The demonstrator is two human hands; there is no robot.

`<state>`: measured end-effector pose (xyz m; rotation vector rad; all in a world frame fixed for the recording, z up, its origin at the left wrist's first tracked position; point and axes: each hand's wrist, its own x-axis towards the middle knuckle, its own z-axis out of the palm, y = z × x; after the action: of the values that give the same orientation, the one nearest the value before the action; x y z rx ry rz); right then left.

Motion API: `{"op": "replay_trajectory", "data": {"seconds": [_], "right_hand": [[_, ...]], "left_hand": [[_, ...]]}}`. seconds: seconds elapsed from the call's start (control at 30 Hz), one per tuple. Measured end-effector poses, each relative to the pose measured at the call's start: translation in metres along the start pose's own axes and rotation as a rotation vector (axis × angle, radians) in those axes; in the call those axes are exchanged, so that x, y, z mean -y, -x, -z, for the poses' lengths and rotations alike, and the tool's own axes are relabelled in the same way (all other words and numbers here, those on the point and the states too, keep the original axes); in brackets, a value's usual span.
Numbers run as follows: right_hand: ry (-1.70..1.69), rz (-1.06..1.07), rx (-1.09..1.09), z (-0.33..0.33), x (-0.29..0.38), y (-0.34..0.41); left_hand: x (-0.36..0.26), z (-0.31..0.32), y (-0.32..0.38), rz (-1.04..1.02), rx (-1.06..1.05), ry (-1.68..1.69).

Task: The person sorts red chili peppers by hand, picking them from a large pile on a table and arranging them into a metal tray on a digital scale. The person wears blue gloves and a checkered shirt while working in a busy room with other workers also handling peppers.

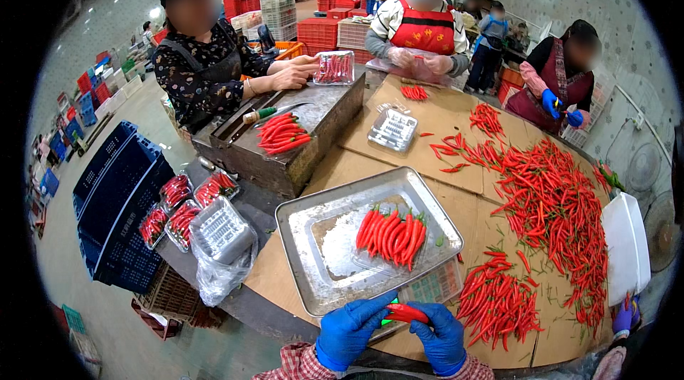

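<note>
Both my hands wear blue gloves and meet low in the view. A red chili pepper (406, 313) lies between them, with my left hand (350, 332) at one end and my right hand (442, 336) at the other. Whether it is one pepper or more is hard to tell. Just beyond my hands, a worn metal tray (299, 241) rests on a scale with a keypad (434, 281). On it, a row of red chilies (393, 235) lies in a clear plastic container (368, 262). A heap of chilies (499, 300) is close to my right hand.
A large chili pile (556, 219) covers the cardboard's (438, 193) right side. Left are stacked plastic trays (222, 227), several filled packs and blue crates (123, 209). A green-handled knife (267, 112) lies on a metal box (320, 134). Co-workers stand around; one holds a pack (334, 67).
</note>
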<state>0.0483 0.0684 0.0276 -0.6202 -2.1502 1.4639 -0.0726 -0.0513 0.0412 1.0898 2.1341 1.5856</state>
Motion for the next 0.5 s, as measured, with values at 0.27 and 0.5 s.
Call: {"op": "replay_trajectory", "data": {"seconds": [0.27,0.5], "right_hand": [[-0.083,-0.031,-0.008,0.0025,0.0011,0.0003],[-0.013,0.044,-0.005,0.0035,-0.0045,0.0004]], "left_hand": [[-0.0037,0.0004,0.0002,0.061,0.075,0.049],[-0.0024,-0.0007,0.0014,0.099,0.075,0.151]]}}
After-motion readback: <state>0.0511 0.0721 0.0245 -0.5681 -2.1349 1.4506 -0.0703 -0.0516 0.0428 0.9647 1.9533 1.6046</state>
